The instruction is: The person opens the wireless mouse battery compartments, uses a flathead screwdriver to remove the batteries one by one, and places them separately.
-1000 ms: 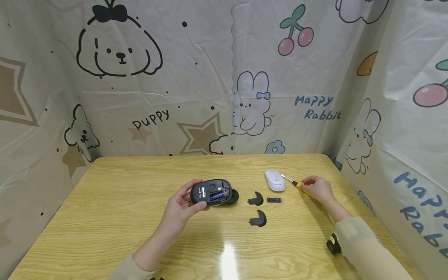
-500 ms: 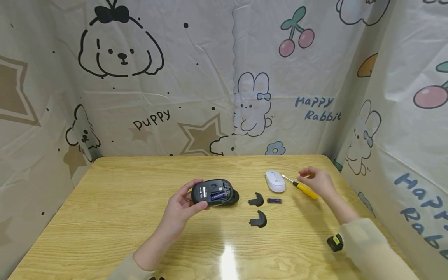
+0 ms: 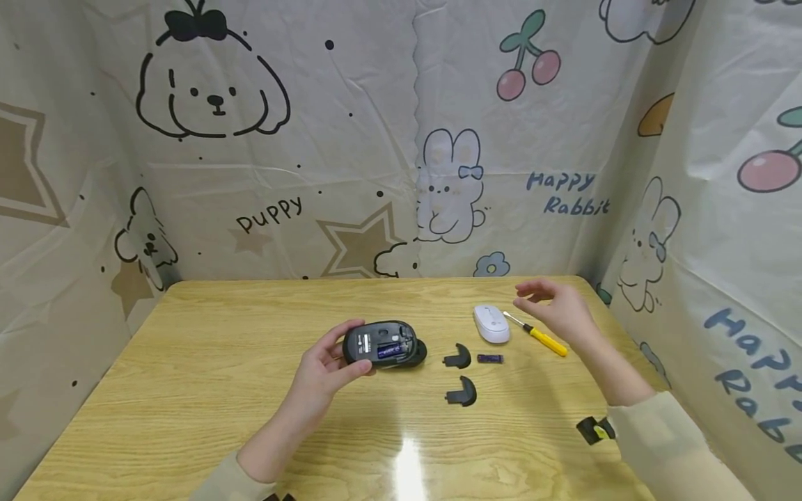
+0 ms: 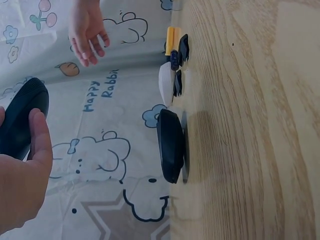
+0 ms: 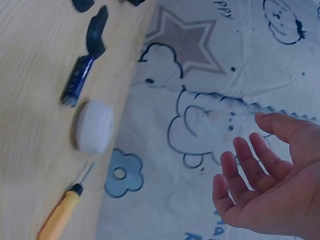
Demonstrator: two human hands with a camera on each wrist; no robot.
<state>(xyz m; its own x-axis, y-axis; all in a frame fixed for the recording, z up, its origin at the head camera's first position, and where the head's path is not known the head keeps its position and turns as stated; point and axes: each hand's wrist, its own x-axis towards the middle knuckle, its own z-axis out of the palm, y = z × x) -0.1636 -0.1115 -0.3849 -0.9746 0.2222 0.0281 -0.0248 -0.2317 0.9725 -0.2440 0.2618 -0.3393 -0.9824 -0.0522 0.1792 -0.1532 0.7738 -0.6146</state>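
My left hand (image 3: 322, 365) grips a black computer mouse (image 3: 358, 346) by its left end, fingers and thumb at opposite edges. Its underside faces me, with the battery bay uncovered and a purple battery (image 3: 392, 350) lying in it. Behind it, a second black mouse (image 4: 171, 145) rests on the table, mostly hidden in the head view. My right hand (image 3: 560, 313) is raised with loosely bent fingers and holds nothing. Below that hand lies a yellow-handled screwdriver (image 3: 547, 341), its tip beside a white mouse (image 3: 491, 323).
Two black curved covers (image 3: 459, 356) with tabs lie in the middle of the wooden table (image 3: 250, 417). A loose purple battery (image 3: 490, 359) is right of the upper one. A black wrist-worn device (image 3: 591, 430) shows at the right sleeve. Printed curtains (image 3: 351, 153) hang around the table.
My right hand has let go of the screwdriver handle and risen up and to the left. The screwdriver stays on the table. My left hand and its mouse hold nearly still.
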